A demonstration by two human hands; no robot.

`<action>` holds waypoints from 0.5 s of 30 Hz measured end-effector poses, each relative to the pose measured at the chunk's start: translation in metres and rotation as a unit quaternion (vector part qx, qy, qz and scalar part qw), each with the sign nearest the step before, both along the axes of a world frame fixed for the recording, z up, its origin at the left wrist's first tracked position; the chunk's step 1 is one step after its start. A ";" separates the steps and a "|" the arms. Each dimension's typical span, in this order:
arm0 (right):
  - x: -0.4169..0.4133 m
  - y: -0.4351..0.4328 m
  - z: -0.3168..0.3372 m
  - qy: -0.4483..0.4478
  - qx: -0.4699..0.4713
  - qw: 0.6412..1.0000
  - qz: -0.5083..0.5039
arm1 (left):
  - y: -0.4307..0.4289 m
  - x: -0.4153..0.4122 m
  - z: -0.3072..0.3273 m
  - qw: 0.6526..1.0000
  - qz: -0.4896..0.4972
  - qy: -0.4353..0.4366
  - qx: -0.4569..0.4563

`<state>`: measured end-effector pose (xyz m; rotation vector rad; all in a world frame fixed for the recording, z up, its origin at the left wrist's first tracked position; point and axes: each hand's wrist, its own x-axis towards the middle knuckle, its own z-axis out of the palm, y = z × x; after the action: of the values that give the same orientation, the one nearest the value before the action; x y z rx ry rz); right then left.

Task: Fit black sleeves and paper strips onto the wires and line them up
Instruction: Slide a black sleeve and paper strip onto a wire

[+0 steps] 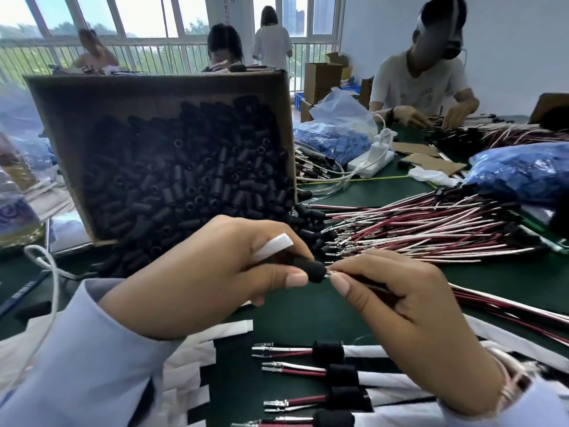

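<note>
- My left hand (215,272) pinches a black sleeve (311,270) and paper strip (274,245); my right hand (409,303) pinches a wire (366,281) at its mouth.
- Four finished wires (329,352) lie aligned at the tabletop's (385,192) near edge.
- The bare-wire pile (415,229) remains.

Box (154,80): far left on our bench (385,186), sleeves (184,167) inside.
Loose wires (415,229): right of it.
Fitted wires (338,375): rowed nearest us.
</note>
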<state>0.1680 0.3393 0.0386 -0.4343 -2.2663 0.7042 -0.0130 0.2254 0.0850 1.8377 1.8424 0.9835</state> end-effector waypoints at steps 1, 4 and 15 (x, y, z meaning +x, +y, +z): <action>0.000 -0.001 0.001 0.002 -0.013 1.000 -0.005 | 0.001 0.000 -0.001 1.000 0.004 -0.009 -0.002; 0.001 -0.005 0.002 -0.073 -0.013 0.997 -0.026 | 0.006 0.003 -0.003 1.000 0.011 -0.028 0.008; -0.003 0.011 -0.005 -0.230 0.068 0.970 0.051 | 0.022 0.000 -0.025 0.991 0.005 0.119 -0.054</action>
<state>0.1652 0.3498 0.0337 -0.4540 -2.7708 0.5320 -0.0132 0.2469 0.0604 1.9501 1.9989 0.6763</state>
